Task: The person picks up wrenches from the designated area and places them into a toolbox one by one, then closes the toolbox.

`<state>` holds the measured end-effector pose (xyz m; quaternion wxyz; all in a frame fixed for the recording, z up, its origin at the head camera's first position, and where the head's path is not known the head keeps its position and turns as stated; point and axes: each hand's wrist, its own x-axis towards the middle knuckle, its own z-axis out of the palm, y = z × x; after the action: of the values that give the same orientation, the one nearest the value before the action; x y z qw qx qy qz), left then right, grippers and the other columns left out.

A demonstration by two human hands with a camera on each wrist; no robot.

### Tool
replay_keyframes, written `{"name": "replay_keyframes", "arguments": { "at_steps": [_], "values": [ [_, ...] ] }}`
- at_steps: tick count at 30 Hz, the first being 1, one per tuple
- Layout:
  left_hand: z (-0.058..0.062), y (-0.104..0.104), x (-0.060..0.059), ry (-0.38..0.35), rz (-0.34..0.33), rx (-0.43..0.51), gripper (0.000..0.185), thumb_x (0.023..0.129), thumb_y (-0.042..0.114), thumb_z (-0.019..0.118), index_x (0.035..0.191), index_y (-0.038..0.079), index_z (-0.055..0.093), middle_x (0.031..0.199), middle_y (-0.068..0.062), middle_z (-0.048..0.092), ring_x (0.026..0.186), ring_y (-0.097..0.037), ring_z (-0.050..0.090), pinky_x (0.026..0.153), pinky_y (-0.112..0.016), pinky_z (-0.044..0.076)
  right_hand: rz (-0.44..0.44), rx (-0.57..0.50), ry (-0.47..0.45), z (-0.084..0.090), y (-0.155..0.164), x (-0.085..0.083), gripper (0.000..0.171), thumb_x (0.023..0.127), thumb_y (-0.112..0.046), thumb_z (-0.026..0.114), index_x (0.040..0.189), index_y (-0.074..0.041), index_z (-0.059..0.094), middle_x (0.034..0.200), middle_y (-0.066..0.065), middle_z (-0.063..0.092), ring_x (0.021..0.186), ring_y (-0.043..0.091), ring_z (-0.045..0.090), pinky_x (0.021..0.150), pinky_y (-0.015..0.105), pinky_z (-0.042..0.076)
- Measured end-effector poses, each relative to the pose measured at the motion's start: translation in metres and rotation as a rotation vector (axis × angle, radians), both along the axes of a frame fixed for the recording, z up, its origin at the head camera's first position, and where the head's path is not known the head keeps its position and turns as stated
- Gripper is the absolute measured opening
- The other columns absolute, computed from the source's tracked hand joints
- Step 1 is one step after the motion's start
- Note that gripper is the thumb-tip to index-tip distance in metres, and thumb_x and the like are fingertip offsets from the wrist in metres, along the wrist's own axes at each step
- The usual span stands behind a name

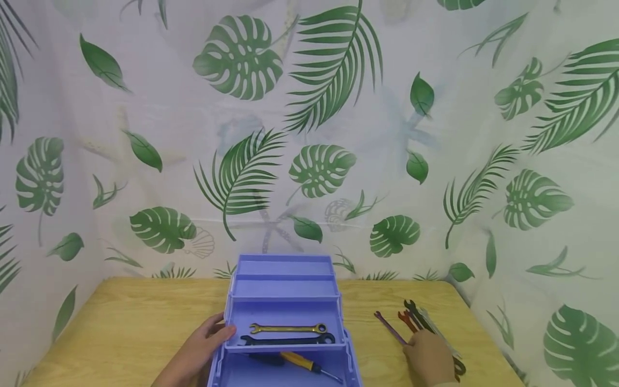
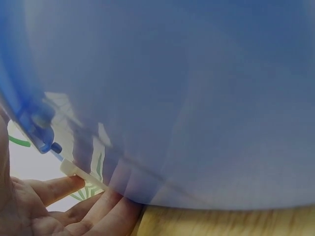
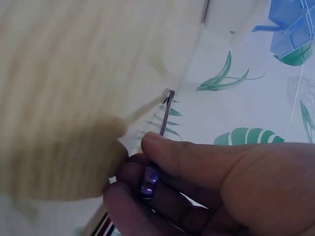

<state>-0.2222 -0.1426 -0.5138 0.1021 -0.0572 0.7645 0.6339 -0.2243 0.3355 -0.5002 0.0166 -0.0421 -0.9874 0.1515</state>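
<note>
A blue-violet cantilever toolbox [image 1: 285, 348] stands with its stepped trays spread. My left hand [image 1: 195, 349] grips its left side, thumb over the tray edge; in the left wrist view the fingers [image 2: 106, 206] lie against the outer wall. A gold wrench [image 1: 287, 328] and a black wrench [image 1: 287, 341] lie in the middle tray. Below them is a screwdriver [image 1: 300, 360] with a yellow-orange handle, beside a dark handle. To the right, my right hand [image 1: 430, 357] pinches a purple wrench [image 3: 167, 115] between thumb and fingers, low over the table.
Beside and partly under the right hand lie a red wrench [image 1: 408, 320], a black wrench [image 1: 419, 317] and a silver wrench [image 1: 435, 325]. The wooden table [image 1: 145, 317] meets a leaf-patterned curtain [image 1: 271, 118] at the back and sides.
</note>
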Motion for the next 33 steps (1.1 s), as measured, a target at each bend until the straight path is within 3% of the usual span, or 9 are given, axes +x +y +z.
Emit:
{"name": "replay_keyframes", "arguments": {
  "at_steps": [4,12,20,25,30,33],
  "values": [
    [0.000,-0.002,-0.001,0.019,-0.003,-0.036,0.076,0.097,0.050,0.067,0.153,0.003,0.044,0.139,-0.026,0.058,0.118,-0.037,0.062,0.093,-0.054,0.057,0.009,0.037,0.005,0.001,-0.001,-0.005,0.023,0.084,-0.011,0.076,0.062,-0.008,0.071,0.061,-0.003,0.064,0.059,0.016,0.057,0.058,0.040,0.052],
    [-0.001,-0.003,-0.002,0.009,-0.002,0.048,0.074,0.098,0.045,0.068,0.154,0.003,0.043,0.141,-0.028,0.055,0.117,-0.038,0.062,0.087,-0.053,0.059,-0.023,0.052,-0.034,0.002,-0.006,-0.007,0.021,0.084,-0.010,0.073,0.064,-0.006,0.067,0.062,0.000,0.060,0.061,0.019,0.055,0.059,0.043,0.053],
    [0.002,-0.004,-0.004,0.021,-0.011,-0.004,0.076,0.097,0.048,0.068,0.153,0.003,0.044,0.140,-0.027,0.057,0.118,-0.039,0.062,0.089,-0.054,0.058,-0.039,-0.069,-0.034,0.000,-0.002,-0.007,0.026,0.092,-0.011,0.068,0.067,-0.004,0.071,0.064,0.000,0.064,0.062,0.019,0.056,0.060,0.041,0.051],
    [0.001,-0.005,-0.004,0.017,-0.020,0.016,0.075,0.097,0.046,0.068,0.153,0.003,0.043,0.140,-0.028,0.056,0.119,-0.038,0.062,0.090,-0.053,0.058,-0.075,-0.140,0.050,0.000,-0.007,-0.010,0.023,0.095,-0.012,0.068,0.076,-0.005,0.078,0.069,0.002,0.068,0.063,0.020,0.057,0.060,0.039,0.048],
    [-0.002,-0.006,-0.004,0.019,-0.034,0.022,0.073,0.099,0.045,0.066,0.154,0.002,0.042,0.141,-0.028,0.055,0.121,-0.038,0.060,0.093,-0.052,0.057,-0.053,-0.123,0.186,0.008,-0.019,-0.014,0.015,0.096,-0.014,0.073,0.098,-0.001,0.081,0.093,0.012,0.078,0.074,0.024,0.069,0.062,0.041,0.052],
    [-0.002,-0.005,-0.005,0.025,-0.032,0.021,0.073,0.099,0.045,0.065,0.154,0.002,0.042,0.141,-0.028,0.055,0.120,-0.037,0.061,0.092,-0.051,0.057,-0.037,-0.137,0.241,0.015,-0.024,-0.013,0.018,0.097,-0.014,0.072,0.104,0.001,0.079,0.094,0.015,0.078,0.064,0.020,0.063,0.053,0.034,0.046]
  ]
}}
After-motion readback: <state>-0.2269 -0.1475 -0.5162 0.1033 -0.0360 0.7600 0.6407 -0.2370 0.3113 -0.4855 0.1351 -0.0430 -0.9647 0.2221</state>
